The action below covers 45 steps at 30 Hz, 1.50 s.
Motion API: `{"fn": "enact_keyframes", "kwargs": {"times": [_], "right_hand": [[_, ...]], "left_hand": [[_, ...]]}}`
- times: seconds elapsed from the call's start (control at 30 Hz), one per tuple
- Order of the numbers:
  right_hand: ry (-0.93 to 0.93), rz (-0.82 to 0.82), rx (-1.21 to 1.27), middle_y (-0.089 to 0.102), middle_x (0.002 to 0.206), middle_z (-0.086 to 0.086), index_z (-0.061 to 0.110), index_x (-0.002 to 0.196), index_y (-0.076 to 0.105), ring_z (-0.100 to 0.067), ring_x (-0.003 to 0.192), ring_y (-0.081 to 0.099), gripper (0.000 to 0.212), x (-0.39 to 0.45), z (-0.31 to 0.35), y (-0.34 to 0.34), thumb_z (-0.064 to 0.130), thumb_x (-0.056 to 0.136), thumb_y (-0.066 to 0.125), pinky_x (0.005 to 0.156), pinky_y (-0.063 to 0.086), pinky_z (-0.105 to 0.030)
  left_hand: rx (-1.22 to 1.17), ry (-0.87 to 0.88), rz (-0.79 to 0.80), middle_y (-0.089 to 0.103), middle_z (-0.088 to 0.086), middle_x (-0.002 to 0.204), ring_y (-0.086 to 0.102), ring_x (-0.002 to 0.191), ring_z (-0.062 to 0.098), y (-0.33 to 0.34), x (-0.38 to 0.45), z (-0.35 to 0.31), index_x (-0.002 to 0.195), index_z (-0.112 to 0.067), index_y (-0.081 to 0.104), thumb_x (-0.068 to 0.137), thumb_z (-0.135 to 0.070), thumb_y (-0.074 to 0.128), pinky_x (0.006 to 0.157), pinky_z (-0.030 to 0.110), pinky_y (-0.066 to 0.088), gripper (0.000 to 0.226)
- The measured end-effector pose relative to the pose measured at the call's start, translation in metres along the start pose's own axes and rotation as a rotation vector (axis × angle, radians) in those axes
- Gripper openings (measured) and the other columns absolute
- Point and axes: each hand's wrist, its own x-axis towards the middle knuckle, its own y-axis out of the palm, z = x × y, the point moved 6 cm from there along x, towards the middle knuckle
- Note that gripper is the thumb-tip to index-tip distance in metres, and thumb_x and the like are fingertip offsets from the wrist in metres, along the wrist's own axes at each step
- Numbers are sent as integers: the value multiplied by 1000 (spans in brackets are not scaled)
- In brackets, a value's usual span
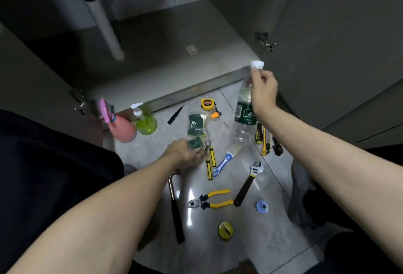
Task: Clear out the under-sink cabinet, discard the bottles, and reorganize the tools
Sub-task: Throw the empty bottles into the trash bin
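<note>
Now our right hand (262, 87) pinches the plastic bottle (244, 108) by its neck. Our left hand (185, 153) hovers open-fingered over the sponge packet (196, 127).

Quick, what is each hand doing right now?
Left hand: open, fingers reaching toward the sponge packet on the floor, holding nothing.
Right hand: closed around the neck of the plastic bottle.

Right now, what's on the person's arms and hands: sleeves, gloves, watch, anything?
Nothing worn. Both forearms are bare along their whole visible length, with no sleeve edge in view. The left hand and right hand carry no gloves, and no watch or bands show at either wrist.
</note>
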Motion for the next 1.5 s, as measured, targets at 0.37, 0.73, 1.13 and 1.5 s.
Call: {"fn": "enact_keyframes", "kwargs": {"times": [0.37,0.73,1.13,1.5], "right_hand": [[-415,144,-38,64,77,7,22,88,62,-10,75,61,24,13,223,-15,45,93,61,78,53,-39],[-444,-48,35,68,89,4,11,102,67,-2,78,61,17,-41,193,-148,23,92,72,75,49,-15],[-316,-475,-91,70,92,10,25,102,70,-3,82,60,18,-207,77,-376,38,90,70,74,49,-15],[-63,-892,-402,65,107,30,44,135,47,10,97,61,47,-292,19,-519,55,90,58,87,46,-28]], "left_hand": [[-326,493,-450,73,-3,92,69,88,21,-220,-71,-165,98,-22,61,91,-41,63,81,37,56,20],[-684,904,-381,75,-12,94,72,88,6,-230,-190,-247,100,-25,64,96,-46,55,84,47,57,23],[-192,1169,242,72,-10,96,70,91,16,-51,-290,-314,99,-34,63,93,-27,61,83,50,55,9],[300,1305,508,68,-7,102,62,92,16,177,-349,-399,111,-26,61,88,-27,61,77,33,50,23]]}}
